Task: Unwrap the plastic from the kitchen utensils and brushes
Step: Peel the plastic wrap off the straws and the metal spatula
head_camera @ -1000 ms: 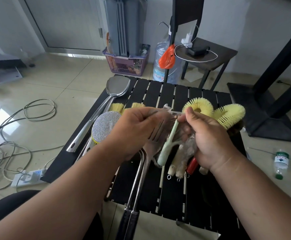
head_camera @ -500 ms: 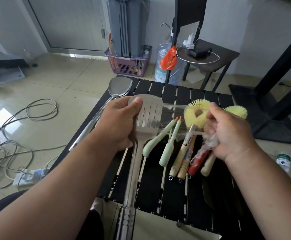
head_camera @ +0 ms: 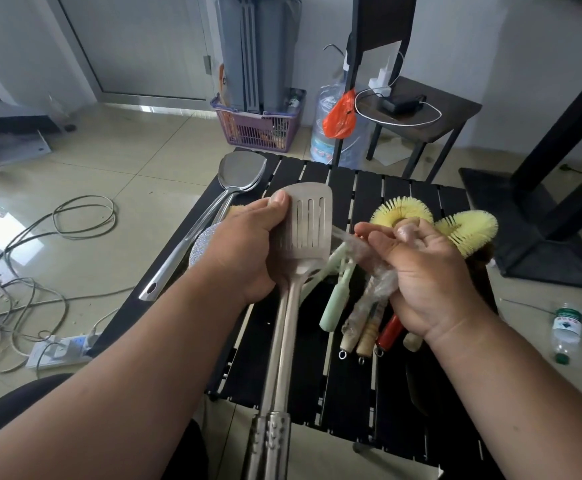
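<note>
Right now I am gripping the slotted spatula (head_camera: 305,225) by its blade with my left hand (head_camera: 248,251), thumb pressing along the blade's upper left edge, in the middle of the frame above the black slatted table (head_camera: 351,181). My right hand (head_camera: 428,271) is closing around the clear plastic wrap (head_camera: 362,251), pinching a twisted strand that is stretching toward the spatula's neck, with the rest bunching over the brush handles (head_camera: 362,327) lying right of centre. The yellow round brushes (head_camera: 438,220) are peeking out behind my right hand. The film looks thin, soft and clingy, likely to stretch and tear rather than slide, so I judge it best to take it where it is gathering thick, close to the handles. The steel spatula feels like the stiff, heavier piece, smooth and probably slippery, so holding the flat blade seems steadier than its long shaft. A solid steel turner (head_camera: 241,171) is lying at the table's upper left, with a glittery scrubber (head_camera: 202,245) partly hidden behind my left wrist.
</note>
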